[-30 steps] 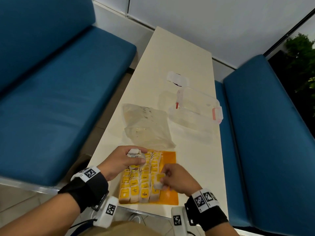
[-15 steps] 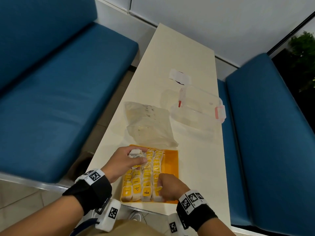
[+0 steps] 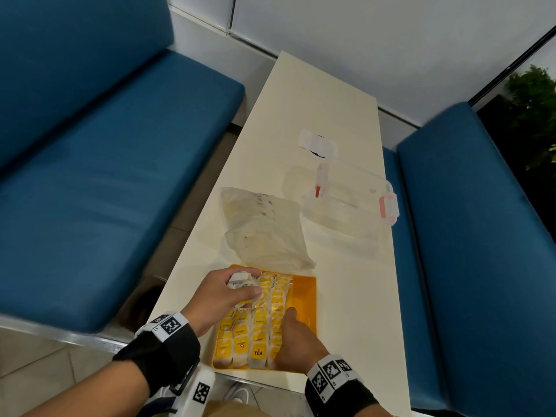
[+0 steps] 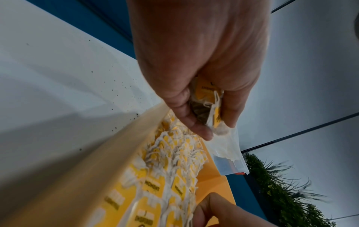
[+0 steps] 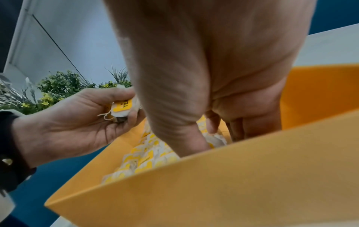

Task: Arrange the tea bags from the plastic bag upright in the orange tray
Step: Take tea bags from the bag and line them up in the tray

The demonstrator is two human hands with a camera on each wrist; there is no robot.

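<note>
The orange tray (image 3: 304,296) sits at the table's near edge with three rows of yellow-tagged tea bags (image 3: 259,320) standing in it. My left hand (image 3: 240,288) hovers over the tray's far left corner and grips a small bunch of tea bags (image 3: 239,279), also seen in the left wrist view (image 4: 207,104) and the right wrist view (image 5: 122,106). My right hand (image 3: 287,329) reaches down into the near end of the right row. Its thumb and fingers pinch a tea bag (image 5: 215,138) there. The crumpled plastic bag (image 3: 264,227) lies just beyond the tray.
A clear plastic box with red latches (image 3: 352,203) stands to the right beyond the bag, and a white paper slip (image 3: 316,142) lies farther back. Blue benches (image 3: 90,191) flank the narrow table. The tray's right strip (image 5: 310,95) holds no tea bags.
My right hand has come toward me and down, carrying its tea bag into the near end of the right row. The left hand has kept its bunch over the tray's far left.
</note>
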